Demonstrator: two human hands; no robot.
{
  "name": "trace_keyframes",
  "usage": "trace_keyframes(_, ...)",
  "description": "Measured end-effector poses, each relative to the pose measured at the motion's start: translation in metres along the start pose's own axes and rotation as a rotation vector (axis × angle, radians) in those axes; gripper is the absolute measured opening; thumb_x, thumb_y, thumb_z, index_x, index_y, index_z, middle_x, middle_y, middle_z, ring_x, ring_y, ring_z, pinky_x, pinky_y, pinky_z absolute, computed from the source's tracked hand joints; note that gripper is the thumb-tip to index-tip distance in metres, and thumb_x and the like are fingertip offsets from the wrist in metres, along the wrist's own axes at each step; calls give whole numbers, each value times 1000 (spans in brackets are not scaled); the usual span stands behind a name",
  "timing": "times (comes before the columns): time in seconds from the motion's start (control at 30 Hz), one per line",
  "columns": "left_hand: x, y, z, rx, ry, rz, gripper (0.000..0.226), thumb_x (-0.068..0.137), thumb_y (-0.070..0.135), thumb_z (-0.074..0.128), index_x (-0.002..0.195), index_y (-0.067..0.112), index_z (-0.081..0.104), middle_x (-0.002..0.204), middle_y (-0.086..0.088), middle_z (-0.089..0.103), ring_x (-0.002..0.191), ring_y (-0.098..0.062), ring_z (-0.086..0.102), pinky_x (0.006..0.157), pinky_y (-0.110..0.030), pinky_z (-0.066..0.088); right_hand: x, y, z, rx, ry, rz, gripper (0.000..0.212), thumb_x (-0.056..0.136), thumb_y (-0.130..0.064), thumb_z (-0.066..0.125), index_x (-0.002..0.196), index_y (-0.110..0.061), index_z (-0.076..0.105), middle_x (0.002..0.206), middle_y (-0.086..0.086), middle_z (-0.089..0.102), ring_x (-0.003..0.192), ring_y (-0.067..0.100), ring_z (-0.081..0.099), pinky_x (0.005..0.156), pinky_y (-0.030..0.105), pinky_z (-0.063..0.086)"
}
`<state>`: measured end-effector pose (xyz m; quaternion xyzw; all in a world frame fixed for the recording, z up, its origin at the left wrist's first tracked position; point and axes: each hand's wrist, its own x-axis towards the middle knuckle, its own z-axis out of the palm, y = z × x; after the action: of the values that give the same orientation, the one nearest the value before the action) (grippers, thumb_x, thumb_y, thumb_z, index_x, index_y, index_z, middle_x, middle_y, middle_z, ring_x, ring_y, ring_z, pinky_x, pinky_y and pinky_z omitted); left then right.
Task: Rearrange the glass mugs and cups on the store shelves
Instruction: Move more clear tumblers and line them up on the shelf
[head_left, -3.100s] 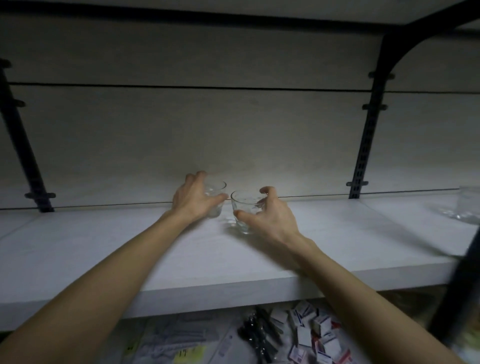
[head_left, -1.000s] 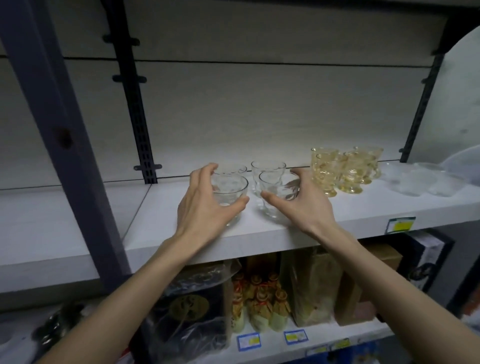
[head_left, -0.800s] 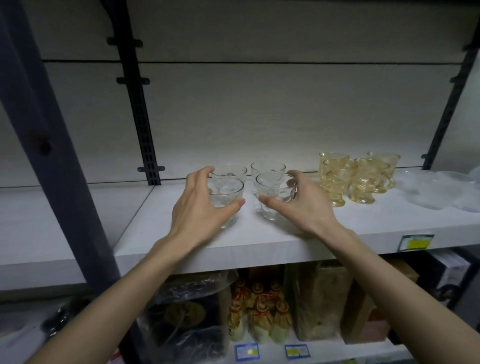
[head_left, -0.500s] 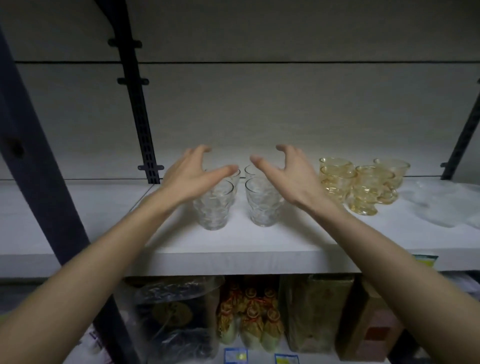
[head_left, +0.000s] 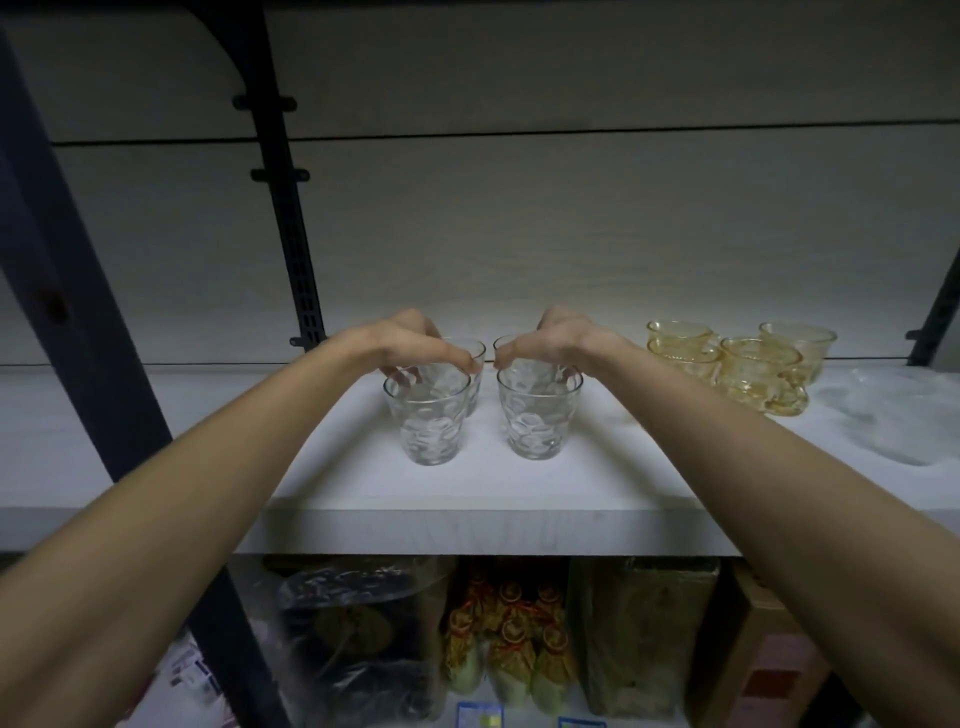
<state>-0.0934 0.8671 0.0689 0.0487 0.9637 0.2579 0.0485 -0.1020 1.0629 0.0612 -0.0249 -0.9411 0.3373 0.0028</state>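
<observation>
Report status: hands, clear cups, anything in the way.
Left hand and right hand curled over the rear clear cups, grip unclear. Front clear cups stand free. Amber cups close on the right.

Two front glasses (head_left: 485, 410) are standing side by side on the shelf (head_left: 467, 488), two rear glasses (head_left: 480, 356) behind, footed cups (head_left: 737, 366) sitting rightward.

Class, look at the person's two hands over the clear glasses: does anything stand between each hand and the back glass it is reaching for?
Yes. The front clear glasses stand before the back pair; the left hand and right hand arch over them.
</observation>
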Motion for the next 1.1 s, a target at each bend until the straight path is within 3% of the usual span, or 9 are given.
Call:
trace_keyframes(0.07,3,-5,0,-49,107,-8,65,68,57,87,111,14,63,113,-9,69,93,-24,70,88,-44,62,0,5,1,108,72,8,72,67,-46,89,119,-1,64,104,10,62,88,28,64,70,31,53)
trace_keyframes(0.2,1,-14,-12,-183,360,1,118,40,85,80,136,19,58,123,-2,69,108,-23,68,96,-44,57,-6,11,-6,206,286,-108,97,67,-53,87,143,-6,50,133,8,61,125,28,59,104,38,49)
trace_keyframes(0.27,-9,-12,-24,-181,506,74,112,50,88,74,139,23,58,123,5,71,112,-19,67,100,-42,54,-15,9,-14,241,375,-203,99,69,-54,85,148,-9,48,138,8,61,127,25,58,107,39,47)
trace_keyframes(0.37,-29,-14,-37,-196,674,190,99,62,90,65,138,26,61,124,5,70,114,-17,66,99,-42,54,-37,10,-22,334,503,-280,90,71,-59,80,144,-14,54,123,0,65,117,19,62,103,38,50)
trace_keyframes(0.47,-50,-25,-32,-226,640,228,101,57,95,61,129,25,69,121,3,71,111,-17,67,95,-46,57,-60,21,-19,397,543,-316,85,69,-66,73,138,-19,60,115,-5,67,111,15,64,101,39,51)
trace_keyframes(0.63,-68,-29,-4,-97,590,191,100,58,93,56,131,26,68,118,5,72,113,-18,66,100,-41,53,-72,28,-8,293,430,-286,95,62,-74,71,138,-17,62,119,-2,70,113,17,66,102,40,52)
trace_keyframes(0.8,-65,-23,7,82,514,181,100,58,93,59,134,28,65,102,19,71,106,-14,67,94,-41,54,-71,33,4,127,328,-296,98,67,-73,73,144,-15,55,126,-1,66,114,20,63,100,41,52)
trace_keyframes(1.0,-54,-39,11,-86,310,152,121,44,99,65,140,26,60,122,12,69,115,-14,64,101,-44,53,-63,45,6,102,190,-269,98,72,-64,79,151,-17,45,134,-3,59,120,20,59,99,34,48)
trace_keyframes(1.1,-55,-45,15,-159,190,208,122,45,81,77,150,27,46,129,8,61,111,-15,65,92,-40,58,-61,47,7,82,97,-259,103,71,-49,86,156,-21,35,135,-1,56,120,21,59,105,37,48)
